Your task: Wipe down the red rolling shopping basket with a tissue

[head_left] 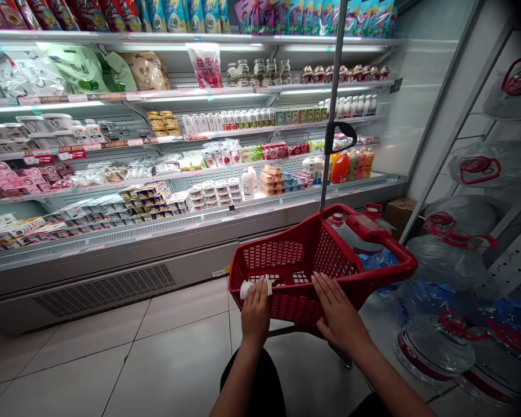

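Observation:
A red plastic shopping cart (pixel 282 255) with a perforated basket stands in front of me. On its near left rim lies my left hand (pixel 257 313), its fingers closed over a small white cloth-like piece (pixel 246 288) pressed to the rim. I cannot make out exactly what the white piece is. Further right, my right hand (pixel 339 310) rests on the same rim with its fingers stretched out flat and its thumb lower, against the basket side; nothing shows in it. Part of the cart's near side is hidden behind both hands.
A refrigerated shelf unit (pixel 191 226) stocked with dairy cups and bottles runs along the far side. A grey pole with a black hook (pixel 341 137) rises at the cart. Large water jugs (pixel 434 344) stand on the right. Tiled floor (pixel 173 359) lies at the left.

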Action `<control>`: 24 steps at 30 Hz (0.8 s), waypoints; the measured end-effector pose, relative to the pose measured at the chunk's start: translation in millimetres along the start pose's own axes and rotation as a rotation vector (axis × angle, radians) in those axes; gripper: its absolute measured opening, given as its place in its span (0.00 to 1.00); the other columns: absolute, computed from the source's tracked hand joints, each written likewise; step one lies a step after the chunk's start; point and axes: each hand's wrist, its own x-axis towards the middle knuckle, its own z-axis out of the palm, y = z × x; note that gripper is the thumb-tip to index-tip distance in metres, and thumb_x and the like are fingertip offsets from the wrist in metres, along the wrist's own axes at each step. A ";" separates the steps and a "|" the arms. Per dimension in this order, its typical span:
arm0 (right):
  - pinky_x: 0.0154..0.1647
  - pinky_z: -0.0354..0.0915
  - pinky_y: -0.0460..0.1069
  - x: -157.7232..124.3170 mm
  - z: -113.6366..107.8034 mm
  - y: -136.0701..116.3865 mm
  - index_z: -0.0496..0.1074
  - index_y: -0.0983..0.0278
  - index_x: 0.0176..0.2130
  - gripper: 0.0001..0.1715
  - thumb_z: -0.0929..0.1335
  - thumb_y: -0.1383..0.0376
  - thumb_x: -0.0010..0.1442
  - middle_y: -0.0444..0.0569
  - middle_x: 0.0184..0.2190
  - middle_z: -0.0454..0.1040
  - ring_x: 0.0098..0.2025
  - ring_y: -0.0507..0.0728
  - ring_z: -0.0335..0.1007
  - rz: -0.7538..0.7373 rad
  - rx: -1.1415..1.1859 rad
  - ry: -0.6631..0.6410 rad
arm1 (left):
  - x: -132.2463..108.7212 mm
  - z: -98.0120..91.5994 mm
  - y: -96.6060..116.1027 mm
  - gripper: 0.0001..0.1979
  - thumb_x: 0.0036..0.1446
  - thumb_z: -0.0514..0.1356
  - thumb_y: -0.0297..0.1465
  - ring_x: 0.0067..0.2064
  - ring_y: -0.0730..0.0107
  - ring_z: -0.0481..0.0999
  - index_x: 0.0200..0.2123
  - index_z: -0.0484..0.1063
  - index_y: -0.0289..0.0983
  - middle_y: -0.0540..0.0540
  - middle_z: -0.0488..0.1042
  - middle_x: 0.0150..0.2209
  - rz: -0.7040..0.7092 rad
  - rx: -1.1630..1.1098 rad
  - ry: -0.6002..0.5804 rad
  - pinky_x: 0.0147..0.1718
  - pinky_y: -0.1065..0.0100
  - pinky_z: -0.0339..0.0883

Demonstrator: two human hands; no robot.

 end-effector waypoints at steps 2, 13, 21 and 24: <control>0.76 0.51 0.62 1.5 3.1 -2.6 0.28 0.69 0.76 0.61 0.63 0.71 0.54 0.53 0.78 0.41 0.77 0.64 0.41 -0.003 0.012 0.012 | 3.5 4.1 14.4 0.35 0.62 0.50 0.17 0.67 0.57 0.70 0.72 0.57 0.35 0.41 0.70 0.66 -0.024 -0.007 0.000 0.65 0.54 0.68; 0.76 0.52 0.61 -3.2 -1.3 16.8 0.34 0.65 0.77 0.58 0.61 0.75 0.54 0.51 0.77 0.48 0.77 0.60 0.41 -0.028 0.039 -0.021 | 33.5 8.3 92.1 0.34 0.63 0.50 0.17 0.70 0.63 0.65 0.72 0.56 0.33 0.41 0.65 0.70 0.203 -0.204 -0.030 0.67 0.58 0.64; 0.76 0.49 0.62 -4.3 4.4 18.8 0.36 0.67 0.77 0.55 0.62 0.72 0.58 0.53 0.76 0.49 0.77 0.63 0.43 0.035 0.012 0.025 | 0.0 -2.9 19.3 0.36 0.62 0.49 0.15 0.68 0.62 0.68 0.72 0.56 0.36 0.42 0.69 0.67 0.063 -0.089 0.002 0.66 0.55 0.66; 0.76 0.47 0.64 1.9 15.2 5.9 0.41 0.65 0.77 0.54 0.65 0.67 0.58 0.51 0.75 0.53 0.76 0.65 0.44 0.036 0.010 0.034 | 4.5 2.6 39.4 0.35 0.62 0.51 0.16 0.67 0.59 0.69 0.72 0.56 0.34 0.41 0.69 0.67 0.003 -0.082 0.004 0.66 0.54 0.67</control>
